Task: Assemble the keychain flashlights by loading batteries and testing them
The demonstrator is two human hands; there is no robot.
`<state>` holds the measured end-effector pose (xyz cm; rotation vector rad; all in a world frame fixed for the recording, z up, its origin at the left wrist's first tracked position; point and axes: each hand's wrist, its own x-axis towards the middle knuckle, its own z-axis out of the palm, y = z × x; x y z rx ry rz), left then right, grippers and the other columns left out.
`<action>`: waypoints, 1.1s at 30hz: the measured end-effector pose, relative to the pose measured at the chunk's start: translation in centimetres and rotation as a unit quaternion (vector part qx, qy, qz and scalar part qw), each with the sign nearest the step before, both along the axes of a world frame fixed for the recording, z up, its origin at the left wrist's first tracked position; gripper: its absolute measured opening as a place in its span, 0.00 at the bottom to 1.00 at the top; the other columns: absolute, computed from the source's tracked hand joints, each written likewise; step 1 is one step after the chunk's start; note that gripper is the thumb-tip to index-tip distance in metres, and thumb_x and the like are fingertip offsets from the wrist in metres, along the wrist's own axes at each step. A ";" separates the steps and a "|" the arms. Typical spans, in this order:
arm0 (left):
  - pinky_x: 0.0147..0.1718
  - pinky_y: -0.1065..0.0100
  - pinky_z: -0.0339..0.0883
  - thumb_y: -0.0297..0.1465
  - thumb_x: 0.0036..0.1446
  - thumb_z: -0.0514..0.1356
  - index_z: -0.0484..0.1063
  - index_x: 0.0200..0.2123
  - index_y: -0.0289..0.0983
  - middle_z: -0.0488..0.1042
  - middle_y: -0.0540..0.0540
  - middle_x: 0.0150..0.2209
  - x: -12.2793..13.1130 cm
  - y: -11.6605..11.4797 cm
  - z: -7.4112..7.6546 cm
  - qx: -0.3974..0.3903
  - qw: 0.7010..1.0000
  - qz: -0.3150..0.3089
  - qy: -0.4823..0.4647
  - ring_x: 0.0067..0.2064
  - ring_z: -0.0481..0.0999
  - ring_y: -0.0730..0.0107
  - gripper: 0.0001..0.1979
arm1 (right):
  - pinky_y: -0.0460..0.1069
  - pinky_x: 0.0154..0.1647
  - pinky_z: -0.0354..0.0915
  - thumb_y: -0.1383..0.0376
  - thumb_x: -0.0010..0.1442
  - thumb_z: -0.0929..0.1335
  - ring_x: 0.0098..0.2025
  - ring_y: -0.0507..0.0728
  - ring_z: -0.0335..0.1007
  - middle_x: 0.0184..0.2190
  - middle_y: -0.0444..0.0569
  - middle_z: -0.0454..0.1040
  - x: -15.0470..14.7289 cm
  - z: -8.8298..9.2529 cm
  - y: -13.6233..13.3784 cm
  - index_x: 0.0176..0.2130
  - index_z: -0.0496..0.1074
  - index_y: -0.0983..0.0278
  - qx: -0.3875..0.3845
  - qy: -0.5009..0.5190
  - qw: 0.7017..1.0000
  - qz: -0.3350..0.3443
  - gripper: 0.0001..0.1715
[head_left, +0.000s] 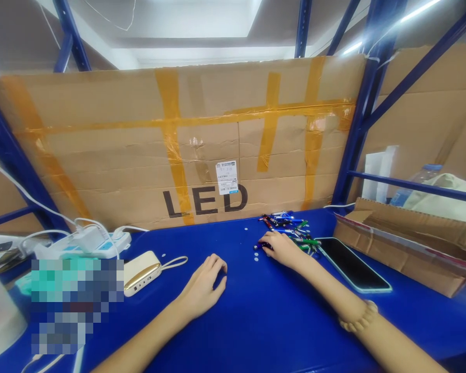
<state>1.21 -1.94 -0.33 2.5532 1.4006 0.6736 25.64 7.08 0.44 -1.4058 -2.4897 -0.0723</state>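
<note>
On the blue tabletop [241,321] my left hand [202,285] rests with fingers loosely curved and the thumb apart, holding nothing. My right hand [281,248] reaches to the front left of a loose pile of pens [283,221]. Its fingers close around a dark pen [257,247], whose end sticks out to the left; the rest is under the hand. The pile mixes blue, red, green and black pens, some hidden behind the hand. Beside my right forearm lies a phone [353,264] with a dark screen and a pale green edge.
An open cardboard box [396,248] stands at the right. A cream and gold power bank [143,273] with a strap lies left of my left hand, near a white power strip [108,246] with cables. A cardboard panel [120,171] marked LED closes the back.
</note>
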 end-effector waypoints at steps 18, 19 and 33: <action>0.40 0.63 0.65 0.27 0.57 0.48 0.61 0.38 0.41 0.64 0.47 0.39 -0.1 0.2 -0.2 -0.002 1.000 -0.004 -0.005 0.39 0.66 0.67 0.06 | 0.45 0.29 0.61 0.62 0.60 0.59 0.28 0.52 0.70 0.30 0.42 0.74 -1.5 2.3 -2.3 0.39 0.64 0.59 0.101 0.256 0.961 0.000 0.08; 0.40 0.63 0.65 0.27 0.57 0.48 0.61 0.38 0.41 0.64 0.47 0.39 -0.1 0.2 -0.2 0.000 1.000 -0.004 -0.005 0.39 0.66 0.67 0.06 | 0.45 0.30 0.61 0.63 0.59 0.60 0.28 0.52 0.69 0.30 0.43 0.73 -1.6 2.3 -2.4 0.38 0.64 0.59 0.112 0.264 0.958 0.008 0.07; 0.40 0.63 0.64 0.28 0.57 0.47 0.60 0.36 0.41 0.64 0.47 0.38 0.1 0.2 -0.4 0.018 1.000 0.000 -0.012 0.39 0.67 0.67 0.06 | 0.48 0.31 0.64 0.63 0.63 0.54 0.31 0.55 0.71 0.35 0.49 0.73 -2.2 1.7 -2.4 0.56 0.54 0.61 0.092 0.281 0.955 -0.025 0.21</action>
